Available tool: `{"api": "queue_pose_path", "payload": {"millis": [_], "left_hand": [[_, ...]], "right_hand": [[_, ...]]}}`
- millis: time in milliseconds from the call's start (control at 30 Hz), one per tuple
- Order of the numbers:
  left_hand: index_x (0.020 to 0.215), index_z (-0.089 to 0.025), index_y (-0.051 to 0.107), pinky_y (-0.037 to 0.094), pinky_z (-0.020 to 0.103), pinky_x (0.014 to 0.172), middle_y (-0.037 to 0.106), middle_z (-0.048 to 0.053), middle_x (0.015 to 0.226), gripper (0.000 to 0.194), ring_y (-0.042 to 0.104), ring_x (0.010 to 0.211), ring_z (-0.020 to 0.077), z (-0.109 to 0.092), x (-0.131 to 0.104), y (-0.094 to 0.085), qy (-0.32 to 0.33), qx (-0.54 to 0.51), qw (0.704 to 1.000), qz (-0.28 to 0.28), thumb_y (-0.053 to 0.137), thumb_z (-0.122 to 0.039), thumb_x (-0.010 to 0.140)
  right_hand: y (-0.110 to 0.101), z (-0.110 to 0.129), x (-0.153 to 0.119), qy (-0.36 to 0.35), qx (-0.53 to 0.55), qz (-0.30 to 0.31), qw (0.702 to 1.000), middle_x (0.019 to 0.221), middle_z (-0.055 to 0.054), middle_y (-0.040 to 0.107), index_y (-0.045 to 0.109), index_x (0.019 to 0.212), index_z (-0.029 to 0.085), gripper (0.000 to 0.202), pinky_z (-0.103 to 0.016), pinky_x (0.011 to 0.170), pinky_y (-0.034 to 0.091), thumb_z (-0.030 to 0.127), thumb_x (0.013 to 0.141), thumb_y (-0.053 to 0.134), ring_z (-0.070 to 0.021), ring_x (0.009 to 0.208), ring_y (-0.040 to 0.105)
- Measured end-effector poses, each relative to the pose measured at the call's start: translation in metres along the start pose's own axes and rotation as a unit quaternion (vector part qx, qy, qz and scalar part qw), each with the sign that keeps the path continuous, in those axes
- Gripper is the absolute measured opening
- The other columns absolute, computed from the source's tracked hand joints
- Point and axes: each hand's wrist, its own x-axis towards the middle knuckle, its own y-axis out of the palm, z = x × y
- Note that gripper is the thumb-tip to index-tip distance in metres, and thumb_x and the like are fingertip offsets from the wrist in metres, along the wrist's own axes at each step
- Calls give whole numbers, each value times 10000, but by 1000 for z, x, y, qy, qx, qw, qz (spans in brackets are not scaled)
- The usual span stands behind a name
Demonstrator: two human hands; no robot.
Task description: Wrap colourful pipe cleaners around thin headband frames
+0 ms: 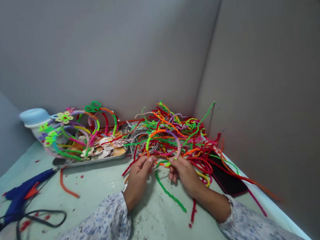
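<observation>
A thin hoop (161, 131) wrapped in yellow, orange, purple and pink fuzzy wire stands up between my hands. My left hand (140, 175) is closed, pinching the hoop's left end between thumb and fingers. My right hand (184, 174) pinches the right end, where a short yellow-green piece shows. A green fuzzy strip (170, 193) hangs between the hands and lies on the table. Behind the hoop spreads a tangled pile of coloured fuzzy wires (192, 129), mostly red, orange and green.
Left of the pile, a metal tray (92, 160) holds round paper pieces and decorated hoops (75, 126). A white bottle with a blue cap (35, 116) stands behind. A blue glue gun (17, 196) with its black cord lies at the left. Silver wire coils (139, 138) sit beside the tray.
</observation>
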Motion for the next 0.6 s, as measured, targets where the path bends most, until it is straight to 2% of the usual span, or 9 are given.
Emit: {"api": "queue_pose_path", "payload": {"millis": [133, 267, 467, 533, 600], "left_hand": [[832, -143, 637, 299, 210, 475, 463, -26, 594, 307, 408, 517, 100, 3, 2, 0, -21, -39, 999, 27, 478, -406, 835], [853, -135, 643, 298, 207, 484, 457, -24, 592, 304, 398, 520, 95, 3, 0, 0, -18, -60, 997, 40, 472, -385, 843], [834, -133, 628, 278, 207, 487, 437, -29, 578, 262, 384, 523, 93, 5, -1, 2, -18, -32, 997, 68, 472, -344, 848], [827, -139, 615, 287, 209, 496, 443, -26, 592, 279, 389, 535, 95, 5, -2, 2, 1, -30, 998, 55, 451, -362, 863], [874, -154, 599, 301, 210, 501, 461, -23, 625, 284, 403, 553, 100, 5, -3, 2, 16, -35, 999, 20, 431, -384, 874]], "right_hand": [[-2, -2, 1, -12, 78, -19, 997, 530, 40, 542, 488, 692, 176, 280, -174, 365, 346, 431, 777, 568, -82, 402, 510], [-3, -2, 2, -19, 109, -19, 994, 531, 36, 558, 503, 693, 176, 293, -169, 356, 351, 444, 748, 607, -82, 403, 514], [-3, -2, 1, -48, 130, -10, 990, 536, 17, 591, 545, 743, 169, 298, -170, 350, 368, 455, 739, 630, -96, 417, 532], [-5, 2, 0, -71, 122, -1, 990, 533, 17, 591, 548, 760, 170, 267, -170, 364, 378, 431, 774, 605, -95, 425, 533], [-8, 7, 0, -107, 121, -11, 987, 542, 22, 591, 551, 790, 176, 232, -173, 391, 396, 405, 800, 585, -97, 449, 547]]}}
